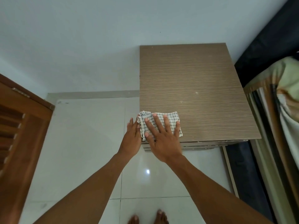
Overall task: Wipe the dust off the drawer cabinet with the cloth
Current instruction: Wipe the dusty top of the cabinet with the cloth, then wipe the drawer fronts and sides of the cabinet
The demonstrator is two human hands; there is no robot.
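The drawer cabinet [194, 88] has a brown wood-grain top with a few pale specks on it; its drawer fronts show as thin edges below the near rim. A folded white cloth with a dark check pattern [171, 118] lies on the top's near left corner. My right hand [161, 139] lies flat on the cloth with its fingers spread, pressing it down. My left hand [131, 139] is against the cabinet's left edge, fingers straight, touching the cloth's bunched left side.
A bed [278, 101] with a striped cover and dark headboard stands close on the right. A brown louvred wooden door [17, 136] is at the left. White floor tiles [90, 143] lie between, with my bare feet [148, 219] at the bottom. A pale wall is behind the cabinet.
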